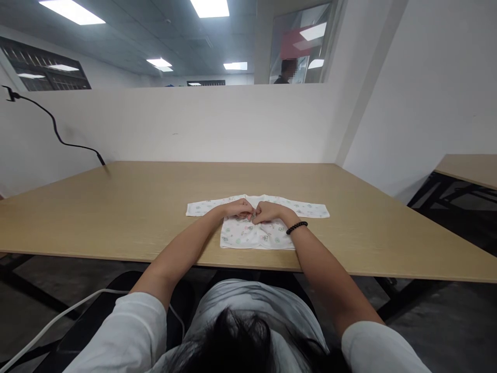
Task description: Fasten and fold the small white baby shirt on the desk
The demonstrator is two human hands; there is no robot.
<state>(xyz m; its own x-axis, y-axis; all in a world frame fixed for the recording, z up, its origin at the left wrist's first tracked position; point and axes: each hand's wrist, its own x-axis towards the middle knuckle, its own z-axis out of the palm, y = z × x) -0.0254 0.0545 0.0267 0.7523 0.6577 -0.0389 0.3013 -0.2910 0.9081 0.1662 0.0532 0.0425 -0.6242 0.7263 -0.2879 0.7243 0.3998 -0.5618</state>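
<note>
1. A small, white, long-sleeved garment (250, 238) with a scattered pastel print lies on a wooden table (128, 207), directly in front of the person and near the table's front edge. Its sleeves reach out to both sides; its hem (240, 247) faces the person.

2. The left hand (240, 208) and right hand (267, 211) meet at the middle of the garment, knuckles up, fingers curled inward. Both appear to pinch a little of the cloth between them; what exactly sits at the fingertips is hidden.

3. A black beaded bracelet (297, 227) circles the right wrist, just over the cloth.

4. The fabric looks thin, soft and light, likely to crease easily and offer no stiffness. It should not be fragile or very slippery, though a loose layer could slide or bunch under a tug.

5. Good holds are probably the flat hem corners, the shoulders or the sleeve ends; a light fingertip pinch should do.
</note>
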